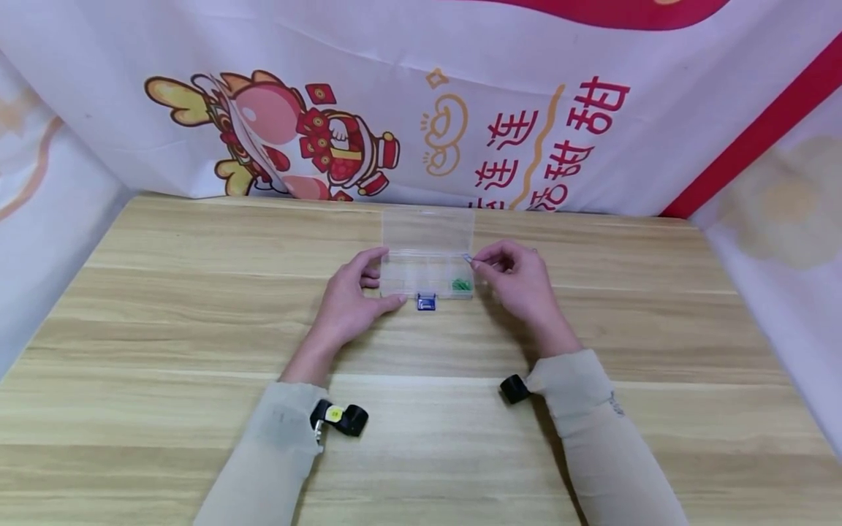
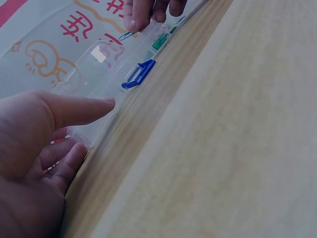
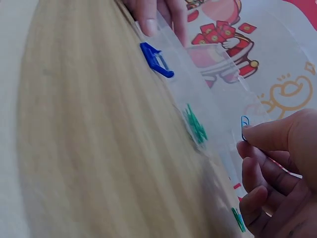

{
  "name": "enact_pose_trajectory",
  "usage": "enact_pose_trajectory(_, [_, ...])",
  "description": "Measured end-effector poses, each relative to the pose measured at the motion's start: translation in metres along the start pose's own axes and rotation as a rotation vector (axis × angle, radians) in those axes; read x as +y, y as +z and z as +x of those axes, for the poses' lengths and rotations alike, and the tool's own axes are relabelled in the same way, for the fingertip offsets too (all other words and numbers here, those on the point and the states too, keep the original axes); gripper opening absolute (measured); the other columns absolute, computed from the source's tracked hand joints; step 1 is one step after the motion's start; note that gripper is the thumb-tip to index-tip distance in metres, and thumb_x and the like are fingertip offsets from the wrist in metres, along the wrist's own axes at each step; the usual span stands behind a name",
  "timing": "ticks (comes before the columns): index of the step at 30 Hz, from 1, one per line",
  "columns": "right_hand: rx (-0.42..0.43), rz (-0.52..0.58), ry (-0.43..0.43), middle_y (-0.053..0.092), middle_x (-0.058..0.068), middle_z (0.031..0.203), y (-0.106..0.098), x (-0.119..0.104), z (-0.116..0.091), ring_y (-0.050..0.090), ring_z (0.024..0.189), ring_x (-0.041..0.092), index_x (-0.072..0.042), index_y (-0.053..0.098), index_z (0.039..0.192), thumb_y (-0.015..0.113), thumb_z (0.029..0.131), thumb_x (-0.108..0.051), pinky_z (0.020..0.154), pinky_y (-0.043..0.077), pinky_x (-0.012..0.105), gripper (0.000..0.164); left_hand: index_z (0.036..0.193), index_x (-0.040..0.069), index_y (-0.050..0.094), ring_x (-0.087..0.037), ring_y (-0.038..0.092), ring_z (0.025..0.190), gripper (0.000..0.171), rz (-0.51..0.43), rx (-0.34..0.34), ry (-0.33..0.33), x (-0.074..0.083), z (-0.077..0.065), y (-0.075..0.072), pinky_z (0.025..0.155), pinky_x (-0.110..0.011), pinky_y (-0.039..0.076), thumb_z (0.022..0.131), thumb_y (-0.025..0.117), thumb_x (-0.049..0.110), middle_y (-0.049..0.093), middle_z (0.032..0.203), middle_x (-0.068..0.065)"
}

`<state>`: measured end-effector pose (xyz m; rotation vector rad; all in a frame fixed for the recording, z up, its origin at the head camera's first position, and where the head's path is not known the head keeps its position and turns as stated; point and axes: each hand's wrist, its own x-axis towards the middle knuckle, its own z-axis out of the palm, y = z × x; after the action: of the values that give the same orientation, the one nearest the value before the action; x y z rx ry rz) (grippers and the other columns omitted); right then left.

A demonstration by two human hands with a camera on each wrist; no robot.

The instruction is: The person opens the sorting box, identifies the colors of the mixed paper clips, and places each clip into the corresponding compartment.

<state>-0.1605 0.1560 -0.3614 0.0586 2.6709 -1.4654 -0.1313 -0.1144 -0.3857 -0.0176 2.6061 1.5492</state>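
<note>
A clear plastic compartment box (image 1: 416,274) stands on the table with its lid (image 1: 427,228) raised at the back. My left hand (image 1: 351,298) holds the box's left end, thumb along the front edge and fingers round the side. My right hand (image 1: 516,281) pinches a blue paper clip (image 3: 244,128) between thumb and forefinger, above the box's right end. Green paper clips (image 1: 461,285) lie in the front right compartment. A blue latch (image 1: 426,302) hangs at the front. Below my right hand, small green and blue pieces (image 3: 238,219) show beside the lower fingers.
The box is on a wood-grain table (image 1: 421,438), near its back edge. Behind it hangs a white printed cloth (image 1: 539,88) with a cartoon figure and red characters. Black wrist cameras (image 1: 356,420) are strapped at both sleeves.
</note>
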Motion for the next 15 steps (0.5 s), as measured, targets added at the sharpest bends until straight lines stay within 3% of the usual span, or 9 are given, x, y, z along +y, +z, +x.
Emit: enact_pose_trajectory(15, [0.020, 0.010, -0.015, 0.069, 0.008, 0.109, 0.0095, 0.0022, 0.0014, 0.059, 0.098, 0.024, -0.012, 0.076, 0.112, 0.072, 0.103, -0.018, 0.084, 0.052, 0.035, 0.011, 0.160, 0.020, 0.051, -0.033, 0.058, 0.127, 0.080, -0.005, 0.004, 0.008, 0.0002, 0.0005, 0.0000, 0.115, -0.049, 0.050, 0.089, 0.089, 0.018, 0.060, 0.140, -0.014])
